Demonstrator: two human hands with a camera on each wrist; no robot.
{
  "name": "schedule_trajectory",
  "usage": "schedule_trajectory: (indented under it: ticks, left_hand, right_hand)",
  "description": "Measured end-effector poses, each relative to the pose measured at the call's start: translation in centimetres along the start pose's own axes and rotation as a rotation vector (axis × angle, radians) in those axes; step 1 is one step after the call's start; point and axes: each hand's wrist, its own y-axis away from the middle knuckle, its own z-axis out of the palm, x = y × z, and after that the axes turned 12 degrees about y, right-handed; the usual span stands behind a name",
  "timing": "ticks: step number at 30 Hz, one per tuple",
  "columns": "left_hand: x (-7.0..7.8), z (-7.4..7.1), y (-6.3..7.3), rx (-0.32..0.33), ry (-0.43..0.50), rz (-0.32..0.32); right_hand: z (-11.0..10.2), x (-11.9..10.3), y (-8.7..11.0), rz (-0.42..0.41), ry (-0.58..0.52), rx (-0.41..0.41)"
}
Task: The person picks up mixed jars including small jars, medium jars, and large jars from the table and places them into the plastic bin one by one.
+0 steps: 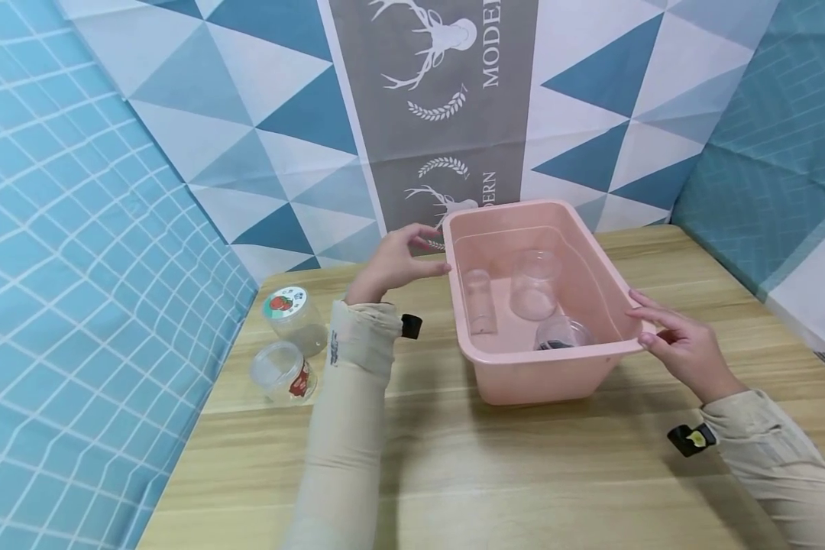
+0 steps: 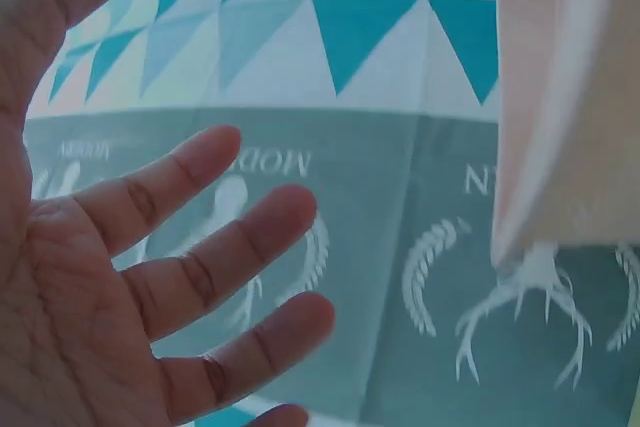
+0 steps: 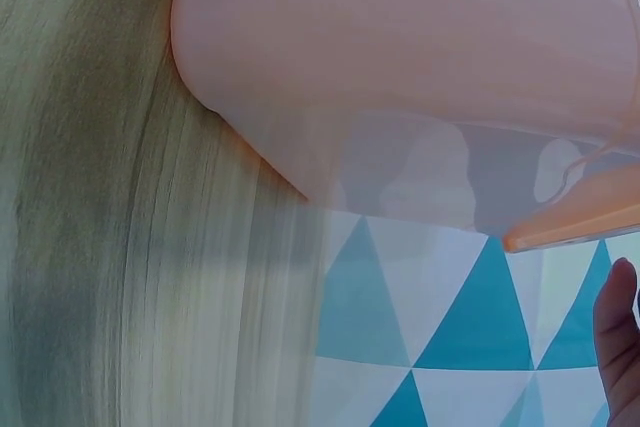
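A pink plastic basin (image 1: 543,380) stands on the wooden table. Inside it lie a slim clear tube-shaped container (image 1: 481,302), clear round containers (image 1: 532,294), and a clear cup-like one (image 1: 564,332) with something dark near it. My left hand (image 1: 402,263) is beside the basin's left rim, its thumb tip right at the edge; in the left wrist view its fingers (image 2: 250,237) are spread, apart from the basin wall (image 2: 560,97). At the near right corner is my right hand (image 1: 687,351), fingers extended over the rim; the right wrist view shows one fingertip (image 3: 620,287) just off the rim.
On the table's left side stand a clear jar (image 1: 305,325) with a printed lid and another clear jar (image 1: 278,370) with a red label. Patterned cloth (image 1: 282,114) hangs behind the table (image 1: 495,473), and blue checked cloth (image 1: 110,252) along its left.
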Motion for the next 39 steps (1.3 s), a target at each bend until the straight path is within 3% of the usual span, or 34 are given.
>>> schedule_trajectory:
  ticks: [5, 8, 14, 18, 23, 27, 34, 39]
  left_hand:
    - [-2.6, -3.0, 1.3, 0.082, 0.054, -0.044]
    - [-4.4, -4.6, 2.2, 0.138, 0.124, -0.036]
    - [-8.1, -5.9, 3.9, 0.252, 0.258, -0.022]
    - [-10.3, -5.7, 4.4, 0.337, 0.355, -0.05]
    - [-12.1, -4.7, 3.7, 0.386, 0.387, -0.161]
    - [-13.3, -4.3, 3.1, 0.39, 0.436, -0.247]
    - [-15.4, -3.5, 2.3, 0.337, 0.521, -0.398]
    - [-16.7, -2.5, 2.1, 0.358, 0.547, -0.392]
  right_hand:
    - [0.2, 0.0, -0.2, -0.014, -0.013, -0.008]
    - [0.2, 0.1, -0.3, -0.034, -0.022, -0.003]
    - [0.3, 0.4, -0.1, -0.06, -0.009, 0.006]
    - [0.2, 0.4, 0.1, -0.041, 0.002, -0.028]
    - [-0.1, 0.4, 0.1, -0.062, 0.038, -0.033]
    - [-0.1, 0.4, -0.2, -0.076, 0.037, -0.024]
    - [-0.3, 0.5, -0.2, -0.074, 0.05, 0.005]
    - [-0.4, 0.4, -0.1, -0.064, 0.048, 0.004]
